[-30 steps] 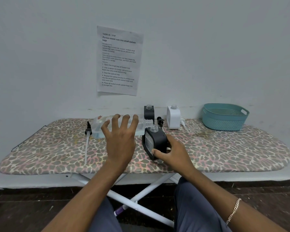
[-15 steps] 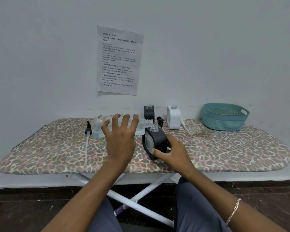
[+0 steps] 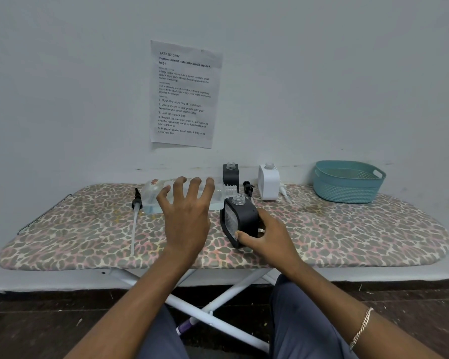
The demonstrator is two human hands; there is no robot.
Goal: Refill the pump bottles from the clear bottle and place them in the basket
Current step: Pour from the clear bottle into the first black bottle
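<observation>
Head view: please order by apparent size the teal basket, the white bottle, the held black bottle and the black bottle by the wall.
1. teal basket
2. held black bottle, nearer the camera, so unsure
3. white bottle
4. black bottle by the wall, base hidden

Single wide-angle view, worn on the head. Faces forward and slightly down, square onto the far wall [image 3: 62, 86], with a printed sheet [image 3: 184, 94] above frame centre. Set close in: forearms entering from the bottom edge, left hand [image 3: 187, 218] and right hand [image 3: 267, 237] just below centre, the right one gripping a black bottle [image 3: 244, 216]. Takes in the whole ironing board [image 3: 347, 237] from left tip to right end, basket [image 3: 347, 187] far right, dark floor [image 3: 36, 320] nearest the wearer. Straight edges bowed toward the frame borders.
</observation>
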